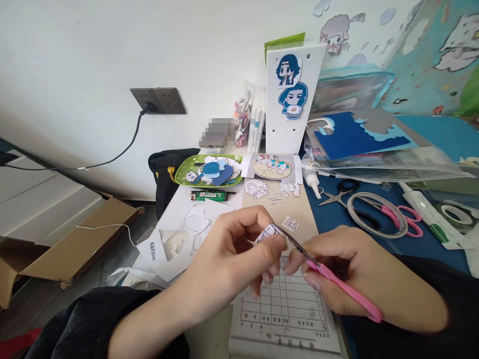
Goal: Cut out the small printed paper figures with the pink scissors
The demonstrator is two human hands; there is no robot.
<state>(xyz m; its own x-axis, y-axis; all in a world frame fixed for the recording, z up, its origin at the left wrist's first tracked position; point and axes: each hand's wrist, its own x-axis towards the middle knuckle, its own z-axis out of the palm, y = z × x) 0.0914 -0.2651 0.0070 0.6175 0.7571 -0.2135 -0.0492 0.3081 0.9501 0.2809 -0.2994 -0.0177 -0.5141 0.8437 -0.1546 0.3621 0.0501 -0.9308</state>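
Between the thumb and fingers of my left hand (239, 249) is a small paper cutout (270, 232) with black line drawing. My right hand (352, 269) grips pink-handled scissors (346, 289), whose blades lie along the cutout's right edge. Below both hands rests a printed form pad (284, 319) with a ruled table. Just beyond the cutout, a small loose drawn piece (290, 223) lies on a beige sheet (299, 204). Farther up on that sheet are a line-drawn head cutout (256, 189) and other little drawn pieces (289, 188).
A green tray (183, 175) holds blue and white cutouts. Paper scraps (196, 217) lie at left, by a green lighter (212, 196). At right are black-handled scissors (339, 198), a tape roll (374, 227) and a glue tube (430, 214). A white board (290, 134) stands behind.
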